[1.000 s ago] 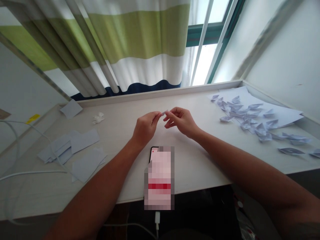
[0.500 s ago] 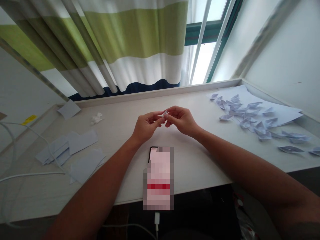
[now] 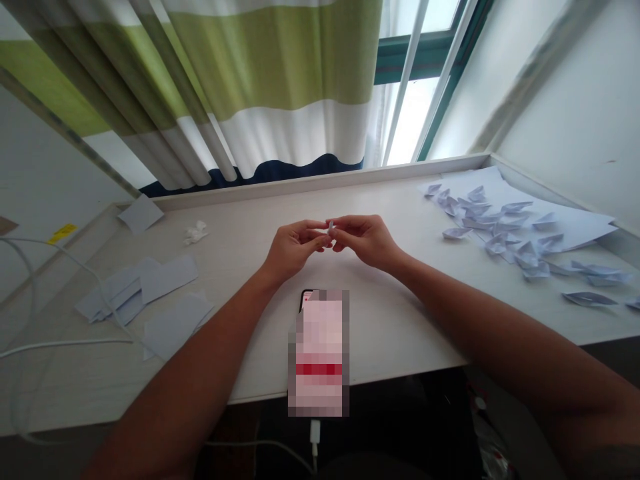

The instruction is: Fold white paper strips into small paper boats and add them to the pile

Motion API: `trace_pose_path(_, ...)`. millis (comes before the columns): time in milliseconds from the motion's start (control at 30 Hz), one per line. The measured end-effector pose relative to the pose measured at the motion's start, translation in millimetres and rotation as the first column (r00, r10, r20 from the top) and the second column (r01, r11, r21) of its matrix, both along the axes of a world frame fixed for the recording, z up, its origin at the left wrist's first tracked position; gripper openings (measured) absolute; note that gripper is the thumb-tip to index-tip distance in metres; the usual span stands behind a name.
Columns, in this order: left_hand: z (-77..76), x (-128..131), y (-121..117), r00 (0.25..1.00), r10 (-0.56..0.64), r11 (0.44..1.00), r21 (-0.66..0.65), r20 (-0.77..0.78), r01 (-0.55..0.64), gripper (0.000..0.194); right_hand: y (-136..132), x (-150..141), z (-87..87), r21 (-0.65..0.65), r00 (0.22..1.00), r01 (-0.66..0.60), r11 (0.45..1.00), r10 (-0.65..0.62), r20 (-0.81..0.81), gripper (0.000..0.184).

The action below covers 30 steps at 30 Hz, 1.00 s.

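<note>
Above the middle of the white desk, my left hand and my right hand meet fingertip to fingertip. Pinched between them is a small folded piece of white paper, mostly covered by the fingers. Both hands are closed on it, thumbs toward me. On the right, several folded paper boats lie scattered, some resting on large white sheets. Flat pieces of white paper are piled on the left, and a crumpled bit of paper lies behind them.
A phone with a blurred screen lies at the desk's front edge, a white charging plug below it. White cables cross the left side. A raised ledge runs along the back, before a striped curtain.
The view has shifted slightly. My fingers have moved a little on the folded paper, which now stands more upright between them. Both hands still hold it.
</note>
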<state>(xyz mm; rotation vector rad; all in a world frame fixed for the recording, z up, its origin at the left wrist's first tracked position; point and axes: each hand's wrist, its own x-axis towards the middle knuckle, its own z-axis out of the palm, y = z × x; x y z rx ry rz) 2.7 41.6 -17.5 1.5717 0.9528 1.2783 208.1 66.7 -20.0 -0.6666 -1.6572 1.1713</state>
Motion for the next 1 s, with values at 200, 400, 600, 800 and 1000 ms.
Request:
trace_pose_path(200, 2.2, 0, -1, 1.000, -0.003, 1.000, -0.007, -0.030, 0.003, 0.042, 1, 3, 1.1, 0.079, 0.993, 0.039, 0.996, -0.048, 0.109, 0.037)
trace_pose_path(400, 4.4, 12, -6, 0.992, 0.124, 0.990, -0.074, 0.024, -0.122, 0.030, -2, 1, 0.5, 0.251, 0.917, 0.199, 0.947, -0.270, 0.293, 0.022)
trace_pose_path(600, 12.6, 16, -9, 0.960, 0.182, 0.977, -0.146, 0.215, -0.152, 0.031, -6, -2, 3.5, 0.367, 0.959, 0.126, 0.922, -0.207, 0.192, 0.018)
trace_pose_path(800, 12.3, 13, -9, 0.975, 0.118, 0.983, -0.161, 0.186, -0.088, 0.054, -1, -4, 1.7, 0.026, 0.993, 0.108, 0.994, -0.108, 0.039, 0.050)
trace_pose_path(1000, 13.3, 12, -9, 0.989, 0.066, 0.989, -0.140, 0.136, -0.047, 0.047, 2, -1, 3.5, 0.046, 0.995, 0.088, 0.995, -0.090, 0.052, 0.050)
